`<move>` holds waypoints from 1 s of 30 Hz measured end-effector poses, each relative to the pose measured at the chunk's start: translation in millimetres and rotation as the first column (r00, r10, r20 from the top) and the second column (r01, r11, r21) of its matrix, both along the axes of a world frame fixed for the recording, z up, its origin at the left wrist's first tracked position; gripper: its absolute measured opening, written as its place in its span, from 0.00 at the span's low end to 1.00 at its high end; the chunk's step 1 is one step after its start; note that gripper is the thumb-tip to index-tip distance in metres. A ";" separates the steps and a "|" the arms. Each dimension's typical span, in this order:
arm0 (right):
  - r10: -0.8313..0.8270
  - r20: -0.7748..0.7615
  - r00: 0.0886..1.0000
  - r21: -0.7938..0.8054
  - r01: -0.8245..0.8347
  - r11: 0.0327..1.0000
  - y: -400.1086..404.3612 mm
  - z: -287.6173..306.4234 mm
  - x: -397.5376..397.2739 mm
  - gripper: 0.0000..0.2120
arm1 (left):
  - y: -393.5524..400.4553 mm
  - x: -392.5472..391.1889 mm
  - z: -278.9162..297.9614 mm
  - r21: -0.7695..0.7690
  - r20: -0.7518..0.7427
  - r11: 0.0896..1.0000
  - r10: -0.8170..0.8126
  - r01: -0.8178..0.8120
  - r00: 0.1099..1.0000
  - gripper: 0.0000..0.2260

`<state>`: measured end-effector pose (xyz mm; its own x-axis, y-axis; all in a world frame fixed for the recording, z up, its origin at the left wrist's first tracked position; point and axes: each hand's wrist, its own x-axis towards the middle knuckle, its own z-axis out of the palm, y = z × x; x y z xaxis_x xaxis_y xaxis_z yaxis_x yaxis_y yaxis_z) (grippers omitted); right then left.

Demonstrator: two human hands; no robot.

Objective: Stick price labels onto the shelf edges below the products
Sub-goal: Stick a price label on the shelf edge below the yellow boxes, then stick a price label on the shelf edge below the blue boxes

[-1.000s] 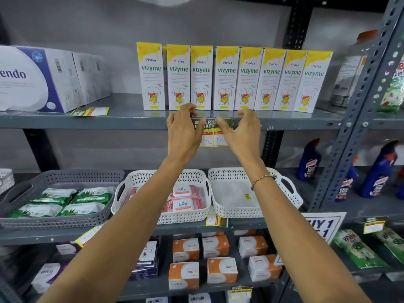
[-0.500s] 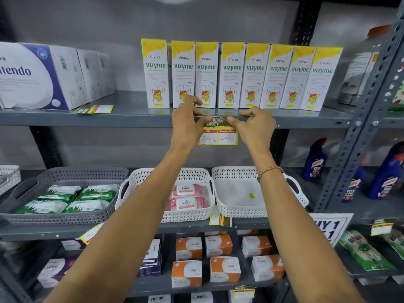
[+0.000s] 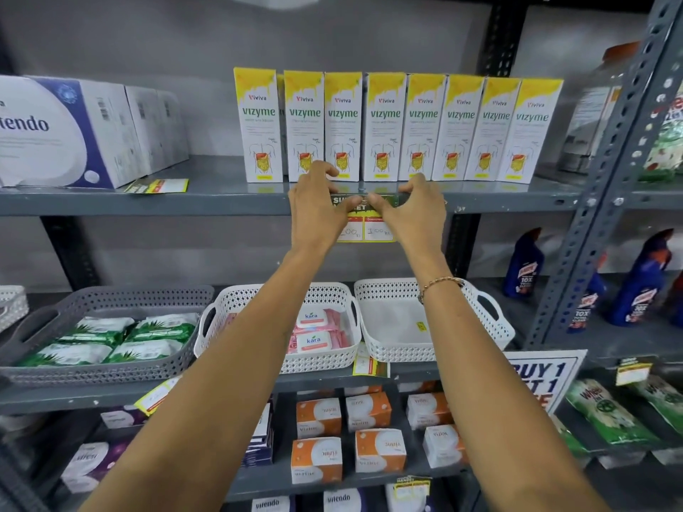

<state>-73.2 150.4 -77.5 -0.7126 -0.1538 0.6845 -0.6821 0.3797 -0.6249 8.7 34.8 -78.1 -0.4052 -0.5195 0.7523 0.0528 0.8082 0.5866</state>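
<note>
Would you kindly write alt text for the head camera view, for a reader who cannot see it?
Two bare hands, left and right, press a yellow-and-green paper price label against the grey metal shelf edge, below a row of tall white-and-yellow Vizyme cartons. Lower shelves hold white and grey plastic baskets.

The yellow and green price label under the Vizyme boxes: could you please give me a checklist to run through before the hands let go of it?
1. Yellow and green paper price label sits on the grey metal shelf edge: ok, its green top strip lies on the edge.
2. Label is below the right product, the white and yellow Vizyme boxes: ok.
3. Both hands press it: ok, left hand and right hand have thumbs on the top strip.
4. Label is level: ok, it looks parallel to the edge.
5. Adhesive has bonded: cannot tell.
6. Prices readable: not ok, the left hand covers part of the left price box.
</note>
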 end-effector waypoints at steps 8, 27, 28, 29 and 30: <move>0.072 0.145 0.987 -0.077 -0.061 0.995 10.0 9.3 -6.5 0.08 | -17.8 19.6 6.5 0.043 0.003 0.986 -0.162 0.162 0.987 0.11; 0.439 -0.019 0.898 0.111 -0.434 0.894 -173.7 42.7 134.9 0.03 | -159.9 182.6 16.9 0.221 -0.207 0.922 0.363 -0.319 0.908 0.10; 0.444 0.015 0.896 0.111 -0.443 0.890 -181.8 47.0 135.9 0.04 | -165.6 188.3 18.3 0.239 -0.191 0.904 0.403 -0.355 0.895 0.12; 0.444 0.043 0.895 0.107 -0.446 0.888 -188.3 50.8 136.5 0.04 | -169.7 193.0 19.1 0.258 -0.154 0.882 0.440 -0.394 0.884 0.14; 0.442 0.061 0.895 0.102 -0.446 0.889 -193.7 53.8 137.6 0.04 | -172.5 197.1 19.1 0.271 -0.097 0.862 0.467 -0.429 0.879 0.18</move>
<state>64.5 -43.3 -23.7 -0.5755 -0.5325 0.6207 -0.7742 0.1102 -0.6233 205.9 -137.8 -59.0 0.0247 -0.7851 0.6188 -0.1768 0.6058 0.7757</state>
